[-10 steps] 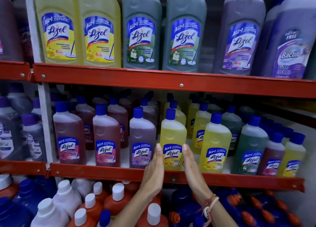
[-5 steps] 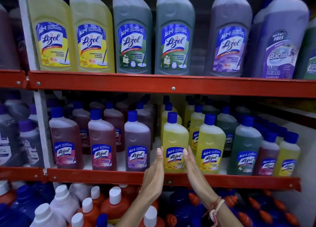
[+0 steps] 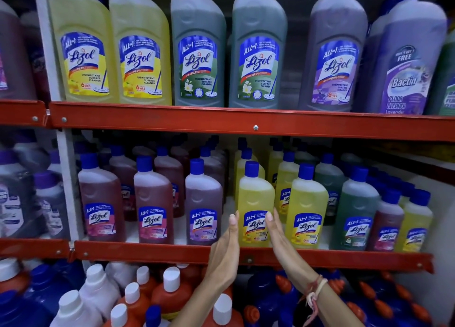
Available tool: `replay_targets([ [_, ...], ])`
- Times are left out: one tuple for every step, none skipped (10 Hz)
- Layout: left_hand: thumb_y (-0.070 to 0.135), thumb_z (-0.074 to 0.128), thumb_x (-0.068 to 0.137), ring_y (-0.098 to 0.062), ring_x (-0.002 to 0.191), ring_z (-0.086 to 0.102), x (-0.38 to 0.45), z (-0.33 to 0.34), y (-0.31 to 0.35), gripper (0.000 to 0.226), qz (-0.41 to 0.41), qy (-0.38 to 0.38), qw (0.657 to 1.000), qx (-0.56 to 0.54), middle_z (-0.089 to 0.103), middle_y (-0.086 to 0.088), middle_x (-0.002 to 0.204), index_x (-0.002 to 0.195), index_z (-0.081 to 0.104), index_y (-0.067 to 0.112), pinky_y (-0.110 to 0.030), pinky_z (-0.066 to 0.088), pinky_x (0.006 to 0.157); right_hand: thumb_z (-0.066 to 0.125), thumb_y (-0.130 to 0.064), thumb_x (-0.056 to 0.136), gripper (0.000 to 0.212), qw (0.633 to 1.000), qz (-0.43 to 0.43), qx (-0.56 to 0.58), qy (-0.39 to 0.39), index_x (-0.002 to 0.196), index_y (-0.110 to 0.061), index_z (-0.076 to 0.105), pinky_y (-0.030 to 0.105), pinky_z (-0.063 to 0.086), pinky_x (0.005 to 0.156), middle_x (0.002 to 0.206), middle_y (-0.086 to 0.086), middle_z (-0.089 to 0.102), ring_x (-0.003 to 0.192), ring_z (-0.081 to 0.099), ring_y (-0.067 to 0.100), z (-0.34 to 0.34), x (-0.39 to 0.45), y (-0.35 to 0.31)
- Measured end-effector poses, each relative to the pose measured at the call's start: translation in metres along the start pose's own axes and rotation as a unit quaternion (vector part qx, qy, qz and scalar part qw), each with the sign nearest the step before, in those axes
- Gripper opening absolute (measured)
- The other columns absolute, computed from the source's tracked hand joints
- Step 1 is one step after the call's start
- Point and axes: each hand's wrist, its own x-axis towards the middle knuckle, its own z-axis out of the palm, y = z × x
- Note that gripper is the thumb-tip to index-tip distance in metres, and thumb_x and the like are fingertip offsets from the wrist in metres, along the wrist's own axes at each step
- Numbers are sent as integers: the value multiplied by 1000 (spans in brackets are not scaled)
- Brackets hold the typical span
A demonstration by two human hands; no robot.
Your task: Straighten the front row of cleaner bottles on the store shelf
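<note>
From the head view, the left hand (image 3: 225,250) and right hand (image 3: 283,240), fingers straight and flat, press either side of a yellow bottle (image 3: 255,203) in one two-handed grip, upright at the shelf (image 3: 147,251) front, a purple bottle (image 3: 203,203) just left, another yellow one (image 3: 306,208) just right.

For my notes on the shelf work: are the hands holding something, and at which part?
Left hand and right hand flank the yellow plastic blue-capped cleaner bottle, flat palms at its lower label sides; firm contact cannot be told.
</note>
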Motion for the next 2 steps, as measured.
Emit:
replay_targets([
  [89, 16, 74, -9, 131, 49, -7, -6, 7, 68, 23, -21, 999, 33, 57, 12, 140, 132, 38, 60, -40, 30, 117, 22, -86, 74, 94, 1000, 3, -21, 6, 152, -41, -5, 44, 11, 122, 164, -15, 0, 149, 11, 9, -3, 3, 5],
  [67, 30, 88, -2, 135, 39, -9, -21, 24, 67, 121, 41, 984, 122, 44, 12, 149, 146, 34, 33, -28, 31, 114, 37, -71, 82, 84, 996, -16, -78, 44, 153, -29, 21, 30, 26, 113, 160, -8, 27, 138, 32, 5, -17, 0, -7],
])
